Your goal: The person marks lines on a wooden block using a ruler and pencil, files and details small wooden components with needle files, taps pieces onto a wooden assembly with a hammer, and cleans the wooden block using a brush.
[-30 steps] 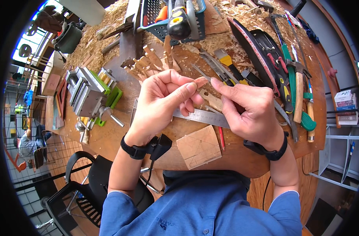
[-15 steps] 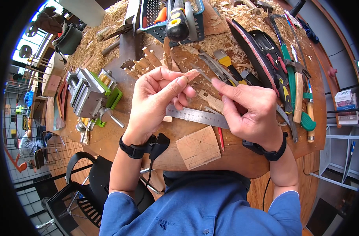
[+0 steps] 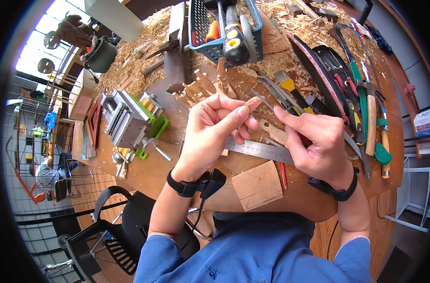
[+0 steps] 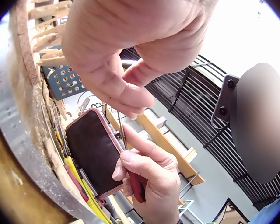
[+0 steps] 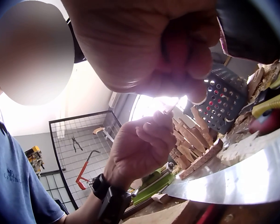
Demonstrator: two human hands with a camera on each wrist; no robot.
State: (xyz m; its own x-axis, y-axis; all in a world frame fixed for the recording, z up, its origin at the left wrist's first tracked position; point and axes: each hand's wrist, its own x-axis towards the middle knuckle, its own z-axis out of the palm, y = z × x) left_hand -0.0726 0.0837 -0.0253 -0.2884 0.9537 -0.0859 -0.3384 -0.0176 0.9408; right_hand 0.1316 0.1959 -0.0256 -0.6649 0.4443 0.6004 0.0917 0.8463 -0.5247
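My left hand [image 3: 215, 127] pinches a small reddish-brown piece of wood [image 3: 253, 102] between thumb and fingers. In my right hand [image 3: 318, 141] is a carving knife; its thin blade [image 3: 266, 101] points toward the wood, tip close to it. The left wrist view shows the knife's red handle [image 4: 138, 186] in the curled right fingers, with the thumb laid along the base of the blade. Left fingers hide most of the wood there. Below the hands lie a steel ruler [image 3: 259, 150], a pale wooden piece with a hole [image 3: 273, 132], and a square board [image 3: 257, 185] with pencil lines.
A red pencil [image 3: 283, 175] lies beside the board. To the left stands a vise [image 3: 130, 122]; behind are upright carved sticks [image 3: 200, 87] and a tool basket [image 3: 212, 52]. At right lie a utility knife [image 3: 292, 89], a tool pouch [image 3: 318, 75] and a hammer [image 3: 369, 118].
The head view has swung, so the whole bench sits farther right and lower in it. The left hand first drew slightly left with the wood. Both hands keep their holds.
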